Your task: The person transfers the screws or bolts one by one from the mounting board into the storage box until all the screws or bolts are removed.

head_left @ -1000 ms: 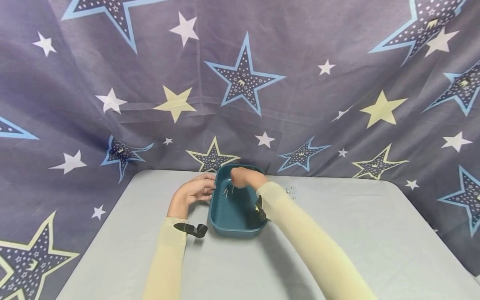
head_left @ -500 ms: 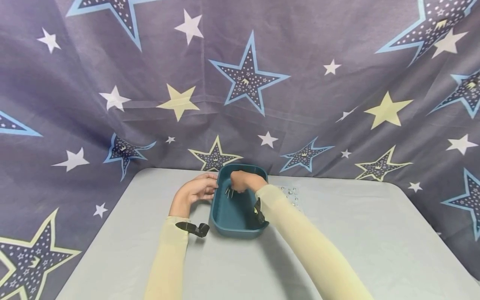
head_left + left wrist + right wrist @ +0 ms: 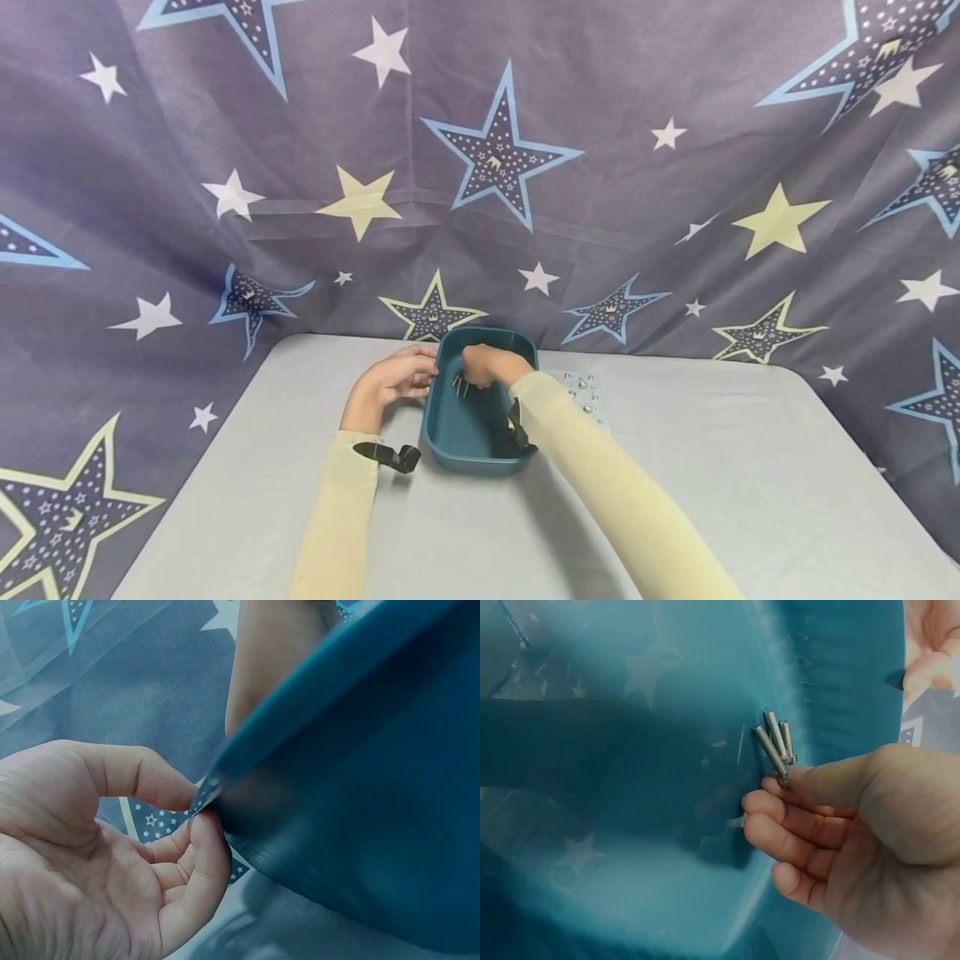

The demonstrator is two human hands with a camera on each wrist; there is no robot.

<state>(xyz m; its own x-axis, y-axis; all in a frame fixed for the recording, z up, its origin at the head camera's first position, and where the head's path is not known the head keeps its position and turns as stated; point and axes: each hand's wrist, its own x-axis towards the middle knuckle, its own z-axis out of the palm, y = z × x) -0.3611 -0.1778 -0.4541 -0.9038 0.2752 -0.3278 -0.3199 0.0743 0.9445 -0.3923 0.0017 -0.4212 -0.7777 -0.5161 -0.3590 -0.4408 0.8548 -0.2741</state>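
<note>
The curled left hand [image 3: 393, 377] is pinching the bin [image 3: 472, 467], probably steadying it; the half-curled right hand [image 3: 489, 365] is pinching bolts [image 3: 777, 735] inside, seemingly bunching them.

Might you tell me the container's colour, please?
The container is dark teal, clearest in the head view.

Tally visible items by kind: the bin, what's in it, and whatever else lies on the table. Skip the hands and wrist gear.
Teal bin: 1
Metal screws: 3
Clear sheet with shiny bits, partly hidden: 1
Total: 5, counting the sheet as one
</note>
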